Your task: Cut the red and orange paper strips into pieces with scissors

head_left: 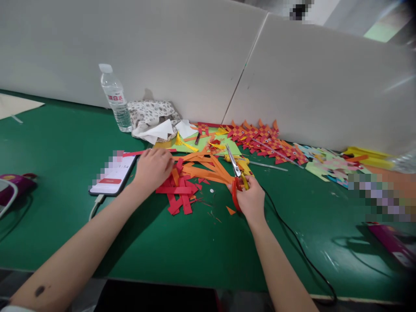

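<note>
My right hand (251, 200) is closed round a pair of scissors (234, 162) with red and yellow handles; the blades point away from me and look nearly together. Ends of several orange paper strips (208, 173) reach its fingers; whether they are gripped is unclear. My left hand (154, 166) has curled fingers at a long red paper strip (132, 153), which shows on both sides of them. Below and right of that hand lies a loose pile of red paper strips (178, 190), crossing each other. Small paper scraps (230, 211) are scattered between the hands.
Left of my left hand lies a plugged-in phone (112, 175). Behind stand a water bottle (116, 99) and a patterned cloth pouch (152, 115). Woven red-and-orange paper fish (260, 138) are heaped by the partition. A yellow glue gun (238, 163) trails a black cord (292, 234).
</note>
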Demonstrator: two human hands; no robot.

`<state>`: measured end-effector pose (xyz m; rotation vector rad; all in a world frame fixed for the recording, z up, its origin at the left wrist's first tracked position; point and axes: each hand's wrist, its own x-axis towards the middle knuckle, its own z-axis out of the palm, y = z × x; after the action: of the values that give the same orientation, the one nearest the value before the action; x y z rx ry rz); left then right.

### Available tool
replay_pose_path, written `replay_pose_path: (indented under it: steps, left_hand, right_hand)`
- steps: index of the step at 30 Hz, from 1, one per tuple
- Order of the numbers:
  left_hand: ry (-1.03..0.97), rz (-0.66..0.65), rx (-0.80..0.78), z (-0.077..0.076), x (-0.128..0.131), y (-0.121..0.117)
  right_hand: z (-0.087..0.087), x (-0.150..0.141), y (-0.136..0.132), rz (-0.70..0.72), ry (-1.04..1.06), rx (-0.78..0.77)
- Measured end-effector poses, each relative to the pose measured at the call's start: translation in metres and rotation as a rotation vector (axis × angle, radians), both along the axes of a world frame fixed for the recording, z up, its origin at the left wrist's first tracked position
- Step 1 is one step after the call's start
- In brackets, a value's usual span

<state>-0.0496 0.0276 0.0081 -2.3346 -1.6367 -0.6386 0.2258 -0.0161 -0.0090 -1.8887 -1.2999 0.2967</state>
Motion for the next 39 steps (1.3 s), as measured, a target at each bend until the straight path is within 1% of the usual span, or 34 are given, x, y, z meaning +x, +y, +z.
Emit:
replay_pose_path:
  steps: [2, 3, 5, 7, 9, 11, 17, 20, 22, 23, 24, 25, 26, 28, 30, 33, 35, 39]
  left_hand:
    - [-0.046, 0.13, 0.036, 0.001, -0.014, 0.007]
    - [-0.034, 0.174, 0.046, 0.0, -0.02, 0.01]
    - [0.038, 0.256, 0.054, -0.004, -0.031, 0.014]
    - [0.098, 0.303, -0.003, -0.008, -0.036, 0.017]
    - [0.121, 0.302, -0.077, -0.01, -0.036, 0.018]
    - [0.112, 0.286, -0.113, -0.011, -0.035, 0.018]
    - [0.035, 0.272, -0.029, -0.009, -0.033, 0.018]
    - [-0.1, 0.193, 0.058, -0.001, -0.027, 0.015]
    - [-0.283, 0.029, 0.088, 0.004, -0.016, 0.009]
    - [-0.399, -0.08, 0.066, 0.006, -0.008, 0.005]
    - [-0.54, -0.175, 0.021, 0.008, 0.001, 0.0]
    - [-0.668, -0.269, -0.078, 0.008, 0.01, -0.006]
    - [-0.785, -0.339, -0.214, 0.007, 0.019, -0.012]
    - [-0.964, -0.423, -0.507, 0.003, 0.036, -0.023]
    - [-1.049, -0.46, -0.702, -0.002, 0.049, -0.032]
    - [-1.117, -0.445, -0.807, -0.005, 0.057, -0.041]
    - [-1.099, -0.445, -0.807, -0.004, 0.058, -0.044]
    - [-1.048, -0.465, -0.698, -0.002, 0.056, -0.045]
  right_hand:
    - [0.0, -0.001, 0.0, 0.001, -0.001, 0.014]
    - [0.0, -0.001, 0.0, 0.002, -0.006, 0.019]
    - [0.0, -0.002, 0.0, 0.003, -0.013, 0.024]
    - [0.0, -0.002, 0.0, 0.003, -0.017, 0.016]
    - [0.001, -0.002, -0.001, -0.001, -0.018, 0.006]
    - [0.002, -0.003, -0.001, -0.003, -0.02, 0.002]
    - [0.006, -0.004, -0.002, -0.026, -0.044, -0.004]
    - [0.007, -0.004, -0.004, -0.017, -0.001, 0.043]
    - [0.007, -0.005, -0.005, 0.0, 0.056, 0.085]
    - [0.007, -0.006, -0.005, 0.014, 0.095, 0.097]
    - [0.007, -0.007, -0.005, 0.033, 0.138, 0.101]
    - [0.007, -0.008, -0.005, 0.058, 0.181, 0.098]
    - [0.007, -0.009, -0.005, 0.089, 0.22, 0.09]
    - [0.007, -0.013, -0.006, 0.148, 0.279, 0.075]
    - [0.006, -0.016, -0.007, 0.193, 0.32, 0.063]
    - [0.006, -0.019, -0.01, 0.271, 0.41, 0.07]
    - [0.006, -0.02, -0.012, 0.324, 0.471, 0.086]
    - [0.008, -0.022, -0.015, 0.407, 0.598, 0.081]
